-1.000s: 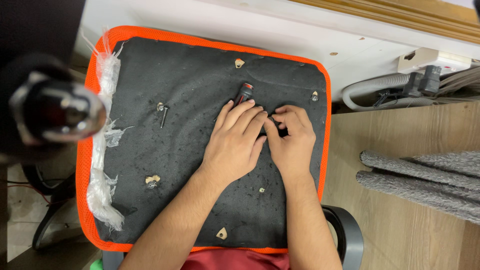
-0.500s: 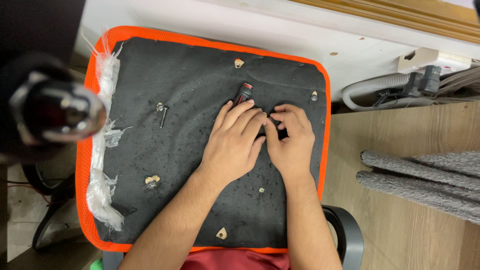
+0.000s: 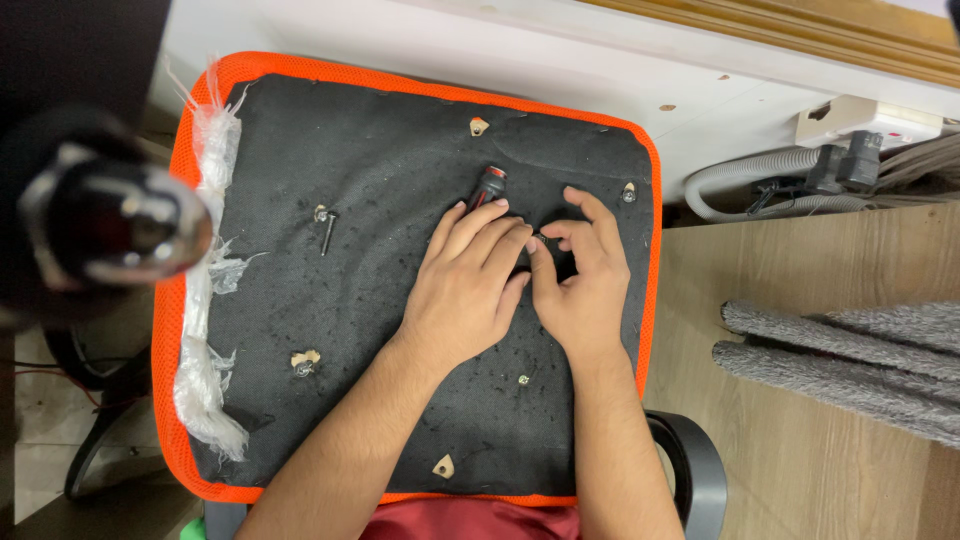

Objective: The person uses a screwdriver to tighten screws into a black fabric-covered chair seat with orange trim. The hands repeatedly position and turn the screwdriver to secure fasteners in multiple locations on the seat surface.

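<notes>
An upturned seat cushion (image 3: pixel 380 330) with a black underside and an orange mesh rim fills the middle of the view. My left hand (image 3: pixel 465 285) lies palm down on it, fingers together, covering a black tool (image 3: pixel 489 184) whose red-banded end sticks out past my fingertips. My right hand (image 3: pixel 588 285) sits just beside it, thumb and forefinger pinching a small dark part (image 3: pixel 541 240) against the black surface. What lies under my left palm is hidden.
A loose screw (image 3: pixel 327 231) lies left of my hands. Several torn screw holes (image 3: pixel 480 126) dot the underside. Frayed white fabric (image 3: pixel 205 300) hangs along the left rim. A blurred dark cylinder (image 3: pixel 110 220) looms at left. A grey hose (image 3: pixel 745 170) and grey cloth (image 3: pixel 850 350) lie right.
My right forefinger has stretched out a little further up. Both hands otherwise stay in the same spot.
</notes>
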